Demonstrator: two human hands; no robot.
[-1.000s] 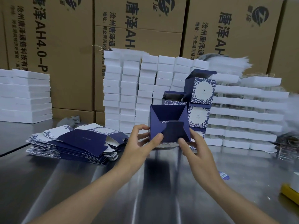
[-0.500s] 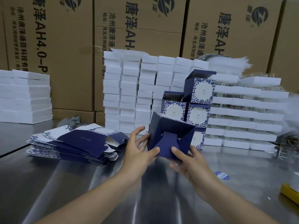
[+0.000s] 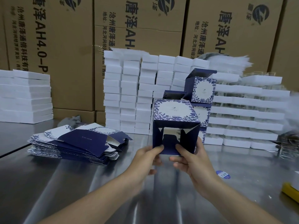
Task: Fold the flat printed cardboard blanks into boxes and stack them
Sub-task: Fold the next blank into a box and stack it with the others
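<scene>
A navy and white floral box point(image 3: 174, 113) is held up over the steel table, its printed face upward and its flapped end toward me, with a silver inside showing through the gap. My left hand point(image 3: 145, 159) pinches its lower left corner. My right hand point(image 3: 192, 160) grips its lower right edge, thumb on the bottom flap. A pile of flat printed blanks point(image 3: 72, 143) lies to the left. Folded boxes point(image 3: 203, 89) stand stacked behind the held one.
Stacks of white foam pads point(image 3: 129, 94) fill the back middle, more white trays point(image 3: 242, 110) at right and white stacks point(image 3: 25, 96) at far left. Brown cartons point(image 3: 64, 46) form a wall behind. A blue sticker point(image 3: 223, 174) and a yellow object point(image 3: 291, 191) lie at right.
The box has tipped so its printed face now shows on top and the flapped end faces me. Both hands shifted to its lower edge.
</scene>
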